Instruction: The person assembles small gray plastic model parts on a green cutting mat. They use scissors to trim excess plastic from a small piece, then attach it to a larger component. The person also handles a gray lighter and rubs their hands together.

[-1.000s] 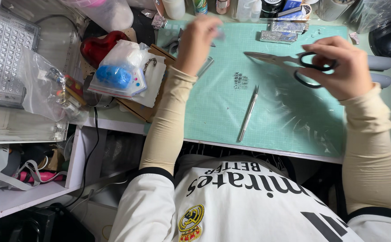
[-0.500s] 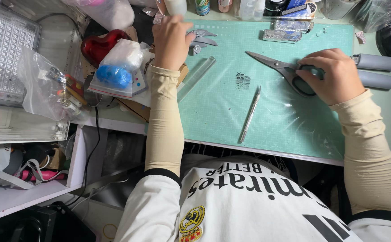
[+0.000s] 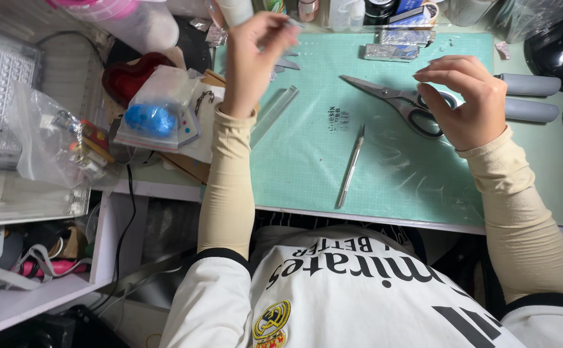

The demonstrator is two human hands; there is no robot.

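A small pale piece, too blurred to identify, is pinched in the raised left hand, while the right hand is held loosely curled and empty above the scissors on the green cutting mat.

the left hand is raised over the far left of the green cutting mat, fingertips pinched on something too small to tell. the right hand hovers with curled fingers just above the handles of the grey scissors, which lie on the mat with blades pointing left. a slim craft knife lies nearer the body, and a clear ruler lies beside the left forearm.
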